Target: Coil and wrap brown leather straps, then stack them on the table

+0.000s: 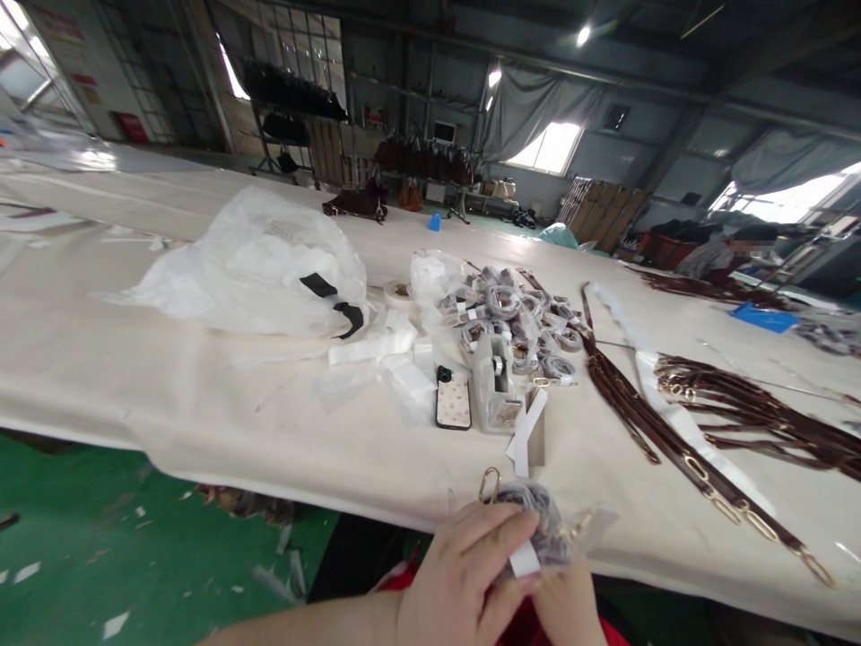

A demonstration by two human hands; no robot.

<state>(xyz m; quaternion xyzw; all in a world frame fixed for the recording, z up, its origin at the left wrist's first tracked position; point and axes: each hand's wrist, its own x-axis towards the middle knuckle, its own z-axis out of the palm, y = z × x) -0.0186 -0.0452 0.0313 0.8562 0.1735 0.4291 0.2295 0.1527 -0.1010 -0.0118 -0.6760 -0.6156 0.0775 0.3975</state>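
Note:
At the table's near edge, my left hand [464, 565] lies over a coiled strap in clear wrapping [531, 502], its fingers pressed together on top. My right hand [569, 601] grips the lower right side of the same coil, close against the left one. A small white tag [525, 558] shows between the two hands. One gold oval ring [491, 484] sticks out at the coil's upper left. Gold chain links and a pale strip [595, 529] stick out on its right. The fingertips of my right hand are partly hidden.
Beyond the hands are a tape dispenser [496, 381], a phone [453, 401], white strips [528, 435] and a pile of wrapped coils [504, 305]. A large plastic bag [248, 269] sits left; brown straps [625, 404] lie right. A person [713, 260] is at the far right.

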